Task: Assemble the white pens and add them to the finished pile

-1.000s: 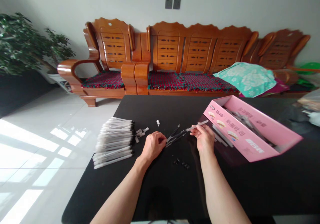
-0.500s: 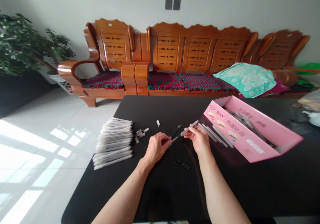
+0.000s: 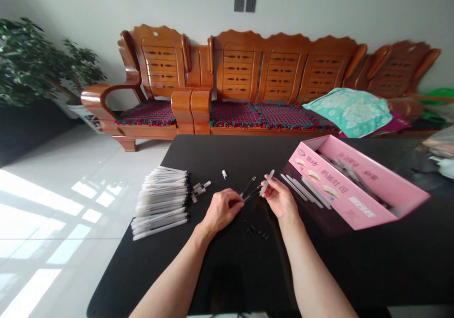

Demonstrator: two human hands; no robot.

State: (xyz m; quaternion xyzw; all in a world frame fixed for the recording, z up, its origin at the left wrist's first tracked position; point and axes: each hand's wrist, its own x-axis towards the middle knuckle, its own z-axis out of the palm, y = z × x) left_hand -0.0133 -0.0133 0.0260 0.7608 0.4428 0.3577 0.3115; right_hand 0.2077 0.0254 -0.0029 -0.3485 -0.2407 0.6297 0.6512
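My right hand (image 3: 282,197) pinches a whitish translucent pen barrel (image 3: 267,182), tilted upward between thumb and fingers. My left hand (image 3: 224,209) is closed, with its fingertips on a slim dark pen refill (image 3: 252,194) that points toward my right hand. Another dark refill (image 3: 248,185) lies just beyond, close to the left fingertips. Below the hands are several small black plugs (image 3: 257,233) on the black table (image 3: 213,157). To the right of my right hand lie several white barrels (image 3: 301,188) side by side.
A thick row of white pens with dark ends (image 3: 161,202) lies on the left. Beside it are several loose white caps (image 3: 200,190), and one cap (image 3: 224,174) lies farther back. A pink box (image 3: 335,185) with contents stands at right. Behind the table is a wooden bench (image 3: 237,72).
The barrel in my right hand has come apart from the dark refill and turned more upright. My left hand has stayed nearly in place.
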